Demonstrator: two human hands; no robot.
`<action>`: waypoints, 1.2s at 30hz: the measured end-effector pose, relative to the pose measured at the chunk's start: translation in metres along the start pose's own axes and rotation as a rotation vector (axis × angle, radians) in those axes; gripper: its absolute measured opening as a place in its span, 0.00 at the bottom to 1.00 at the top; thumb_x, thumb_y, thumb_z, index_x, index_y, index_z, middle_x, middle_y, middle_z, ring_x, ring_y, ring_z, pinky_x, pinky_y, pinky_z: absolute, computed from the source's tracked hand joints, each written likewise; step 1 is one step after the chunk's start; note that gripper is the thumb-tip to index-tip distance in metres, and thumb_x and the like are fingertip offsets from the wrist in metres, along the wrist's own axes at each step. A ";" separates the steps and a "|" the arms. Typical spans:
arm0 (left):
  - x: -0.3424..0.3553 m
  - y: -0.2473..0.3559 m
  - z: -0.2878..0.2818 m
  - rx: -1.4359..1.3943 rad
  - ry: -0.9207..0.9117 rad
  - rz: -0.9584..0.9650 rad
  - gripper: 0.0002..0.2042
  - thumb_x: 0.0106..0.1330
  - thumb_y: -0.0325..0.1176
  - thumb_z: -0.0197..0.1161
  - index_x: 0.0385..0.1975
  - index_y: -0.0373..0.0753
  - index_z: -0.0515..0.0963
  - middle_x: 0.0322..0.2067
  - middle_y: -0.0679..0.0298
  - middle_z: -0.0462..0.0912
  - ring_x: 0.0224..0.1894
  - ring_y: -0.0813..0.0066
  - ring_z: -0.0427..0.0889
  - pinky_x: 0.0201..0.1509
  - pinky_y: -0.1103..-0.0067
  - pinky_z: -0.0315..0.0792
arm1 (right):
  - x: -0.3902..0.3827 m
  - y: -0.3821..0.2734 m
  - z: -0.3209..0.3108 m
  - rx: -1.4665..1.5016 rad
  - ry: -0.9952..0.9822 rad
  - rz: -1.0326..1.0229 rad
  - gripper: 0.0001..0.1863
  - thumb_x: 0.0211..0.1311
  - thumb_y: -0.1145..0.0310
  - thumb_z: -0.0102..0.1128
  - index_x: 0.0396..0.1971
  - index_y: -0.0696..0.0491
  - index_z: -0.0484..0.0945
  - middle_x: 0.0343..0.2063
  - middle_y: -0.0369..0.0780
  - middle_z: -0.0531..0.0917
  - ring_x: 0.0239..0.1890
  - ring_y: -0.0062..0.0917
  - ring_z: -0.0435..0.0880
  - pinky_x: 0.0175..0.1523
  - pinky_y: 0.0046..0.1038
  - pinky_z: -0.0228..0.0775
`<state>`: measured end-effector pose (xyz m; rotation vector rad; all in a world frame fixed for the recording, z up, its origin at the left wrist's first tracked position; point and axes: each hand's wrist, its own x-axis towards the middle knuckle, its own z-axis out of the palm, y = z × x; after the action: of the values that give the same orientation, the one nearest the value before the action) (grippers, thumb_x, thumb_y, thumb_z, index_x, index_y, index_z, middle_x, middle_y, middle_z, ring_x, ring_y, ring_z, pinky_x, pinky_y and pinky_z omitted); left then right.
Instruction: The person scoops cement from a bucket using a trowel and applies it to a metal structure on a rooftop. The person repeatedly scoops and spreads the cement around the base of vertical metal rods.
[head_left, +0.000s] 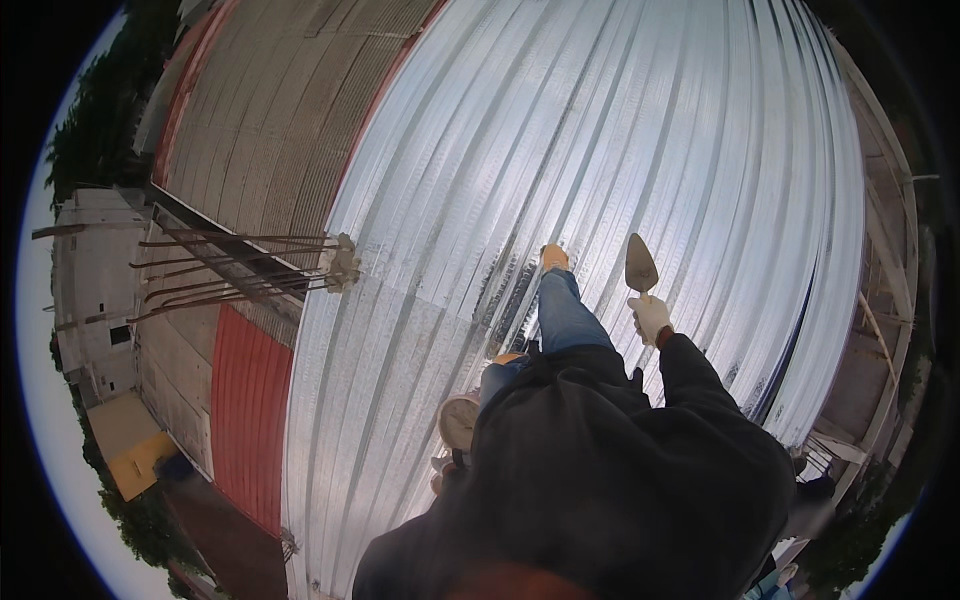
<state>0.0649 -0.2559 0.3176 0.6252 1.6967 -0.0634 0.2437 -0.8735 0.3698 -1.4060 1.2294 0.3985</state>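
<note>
My right hand (652, 316), in a pale glove, is closed round the handle of a pointed trowel (641, 264). The trowel's leaf-shaped blade points away from me, above the metal roof sheets (430, 230). At my left side is a round bucket (459, 421) with greyish material inside. My left hand (440, 466), also gloved, is at the bucket's near edge and seems to grip it. Most of its fingers are hidden by the bucket and my dark jacket.
My boot (553, 257) is on the ribbed sheets. Rusty rebar (240, 270) sticks out of a broken concrete stub (341, 263) at the left edge. Beyond it lie a red roof panel (250, 410) and a brown corrugated roof (290, 100). Beams (885, 240) line the right side.
</note>
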 end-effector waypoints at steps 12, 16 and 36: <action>-0.105 -0.015 0.324 0.132 -0.116 0.127 0.52 0.71 0.82 0.51 0.85 0.51 0.58 0.78 0.60 0.65 0.78 0.54 0.61 0.73 0.49 0.63 | 0.131 -0.095 -0.137 0.055 0.120 0.106 0.13 0.69 0.62 0.72 0.35 0.51 0.76 0.20 0.34 0.77 0.16 0.23 0.76 0.19 0.34 0.65; -0.134 -0.012 0.422 0.164 -0.161 0.171 0.52 0.70 0.83 0.52 0.85 0.51 0.59 0.77 0.60 0.65 0.76 0.54 0.62 0.72 0.49 0.63 | 0.194 -0.217 -0.139 0.111 0.086 -0.042 0.12 0.72 0.61 0.69 0.35 0.49 0.75 0.23 0.32 0.77 0.17 0.20 0.73 0.21 0.31 0.66; -0.277 0.048 0.957 0.394 -0.177 0.285 0.52 0.70 0.83 0.53 0.83 0.49 0.60 0.71 0.59 0.67 0.68 0.55 0.65 0.65 0.50 0.65 | 0.375 -0.491 -0.231 0.558 0.385 0.070 0.12 0.71 0.60 0.70 0.36 0.49 0.75 0.21 0.32 0.75 0.16 0.21 0.72 0.19 0.30 0.61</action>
<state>0.9678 -0.6768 0.3637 1.1175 1.4185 -0.2466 0.7034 -1.3463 0.3812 -0.9783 1.5544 -0.1784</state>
